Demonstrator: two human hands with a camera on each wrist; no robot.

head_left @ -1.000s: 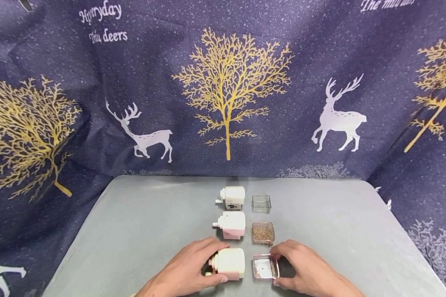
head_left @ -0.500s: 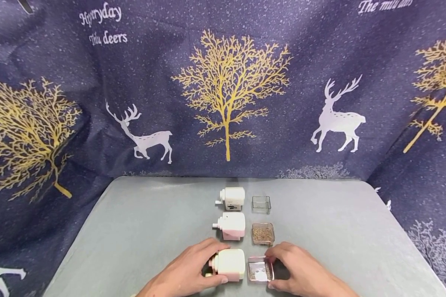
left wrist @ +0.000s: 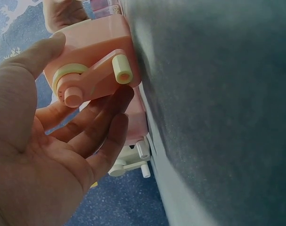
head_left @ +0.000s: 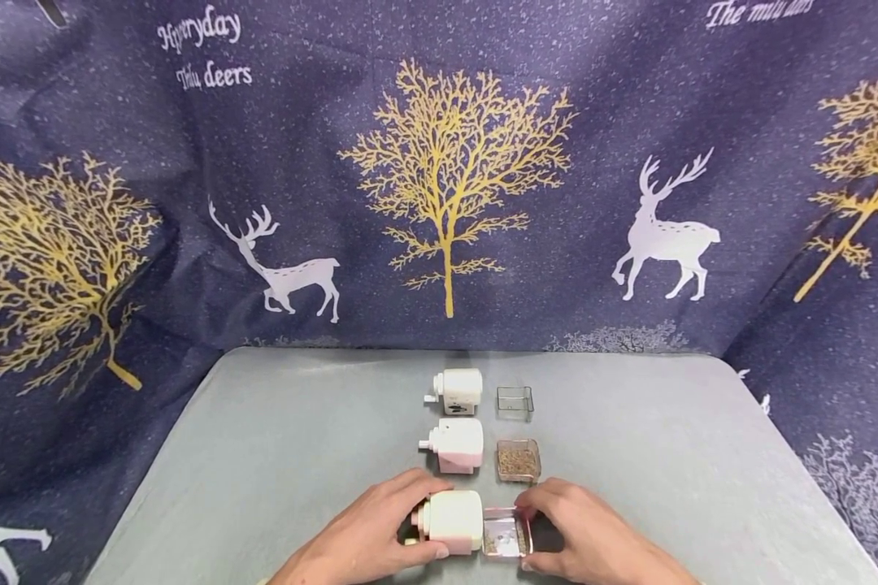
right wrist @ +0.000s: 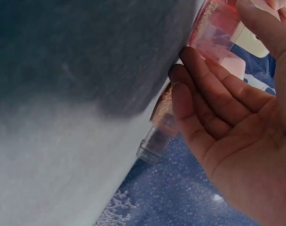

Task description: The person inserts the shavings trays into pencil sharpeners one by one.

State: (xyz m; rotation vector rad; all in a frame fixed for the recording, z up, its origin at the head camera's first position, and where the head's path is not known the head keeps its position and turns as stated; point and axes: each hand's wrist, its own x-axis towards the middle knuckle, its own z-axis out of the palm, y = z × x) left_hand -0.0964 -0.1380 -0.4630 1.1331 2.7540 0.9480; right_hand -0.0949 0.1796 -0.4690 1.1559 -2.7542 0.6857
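With your left hand (head_left: 380, 520) you hold the nearest sharpener (head_left: 455, 520), which has a cream top and a pinkish body; your thumb is at its near side and your fingers are at its far side, so the grip is around it; in the left wrist view its crank (left wrist: 99, 70), with a yellow knob (left wrist: 122, 69), points toward your palm. Your right hand (head_left: 581, 528) pinches a clear, pink-edged drawer (head_left: 505, 536) between thumb and fingers; some shavings lie inside; it stands just beside the right side of the sharpener, and whether its edge has entered the body I cannot tell. Behind these, on the grey table (head_left: 300, 422), stand a pink-and-white sharpener (head_left: 459, 447) and, farther, a white sharpener (head_left: 461, 388); to their right are a drawer filled with brown shavings (head_left: 518, 461) and a small transparent drawer (head_left: 515, 398); a dark blue cloth (head_left: 556, 49) hangs behind the table.
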